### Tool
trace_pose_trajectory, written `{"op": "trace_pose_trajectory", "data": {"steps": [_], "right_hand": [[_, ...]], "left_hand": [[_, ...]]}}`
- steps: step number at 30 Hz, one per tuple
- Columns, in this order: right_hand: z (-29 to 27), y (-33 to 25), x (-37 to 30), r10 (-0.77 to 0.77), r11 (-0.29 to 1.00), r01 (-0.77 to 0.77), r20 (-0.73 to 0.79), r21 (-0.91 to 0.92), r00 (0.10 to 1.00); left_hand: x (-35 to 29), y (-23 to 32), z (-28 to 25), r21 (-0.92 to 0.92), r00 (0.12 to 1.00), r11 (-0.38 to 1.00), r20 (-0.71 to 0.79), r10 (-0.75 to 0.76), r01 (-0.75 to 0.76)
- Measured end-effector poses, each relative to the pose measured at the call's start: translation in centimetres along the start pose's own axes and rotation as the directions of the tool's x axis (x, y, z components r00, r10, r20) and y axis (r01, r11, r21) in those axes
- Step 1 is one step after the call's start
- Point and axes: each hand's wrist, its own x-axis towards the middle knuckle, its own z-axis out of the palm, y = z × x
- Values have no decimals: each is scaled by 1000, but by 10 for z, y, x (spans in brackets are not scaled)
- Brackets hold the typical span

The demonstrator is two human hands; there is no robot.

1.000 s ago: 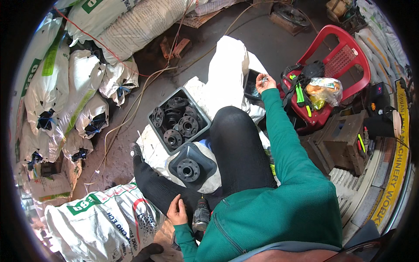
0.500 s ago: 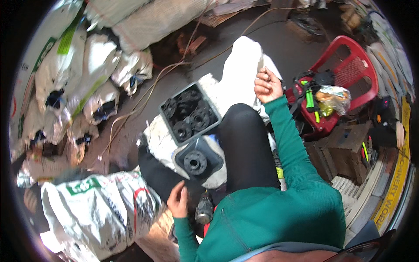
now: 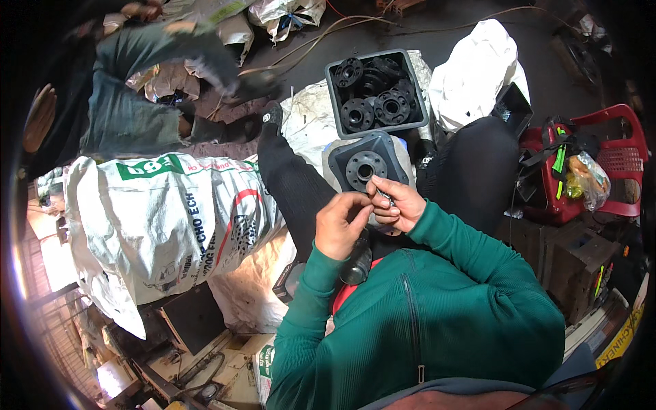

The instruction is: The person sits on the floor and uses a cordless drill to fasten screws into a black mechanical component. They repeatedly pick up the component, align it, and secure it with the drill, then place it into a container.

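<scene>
My left hand [image 3: 342, 223] and my right hand [image 3: 402, 203] meet above my lap, fingertips almost touching. Between the right fingers shows a small shiny metal piece [image 3: 387, 199], too small to name. The left thumb and forefinger are pinched; whatever they may hold is hidden. Just beyond my hands, a round black flange [image 3: 360, 166] with a centre hole and a ring of smaller holes lies on a dark square tray [image 3: 389, 152]. Below my left hand, a dark cylindrical tool [image 3: 357, 265] rests by my lap, partly covered.
Past the tray stands a grey bin [image 3: 418, 102] of several black flanges. At left lies a white printed sack [image 3: 171, 232]; behind it another person's jeans-clad leg [image 3: 137, 89] is blurred. White sacking [image 3: 478, 72] and a red chair [image 3: 622, 140] holding bags are at right.
My hands, formerly far apart, have come together over my lap. The view has shifted, and another person's leg now shows at the left.
</scene>
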Motion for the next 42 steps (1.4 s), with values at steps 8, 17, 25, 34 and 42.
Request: {"op": "trace_pose_trajectory", "data": {"steps": [8,17,25,34,42], "right_hand": [[-33,17,3,5,1000,-3,-107,18,994],[-79,-14,-2,-497,863,311,-555,-399,667],[-108,3,34,-641,685,140,-499,-715,584],[-92,-7,44,-587,692,147,-431,-707,685],[-71,-27,35,-514,629,148,-265,-763,816]], "left_hand": [[-15,-27,1,33,978,992,166,-126,123],[62,-76,-17,55,971,970,26,-237,235],[87,-120,19,463,997,885,-76,-10,43],[74,-117,10,431,986,895,-62,156,-114],[75,-110,-11,-439,788,665,200,-583,604]]}}
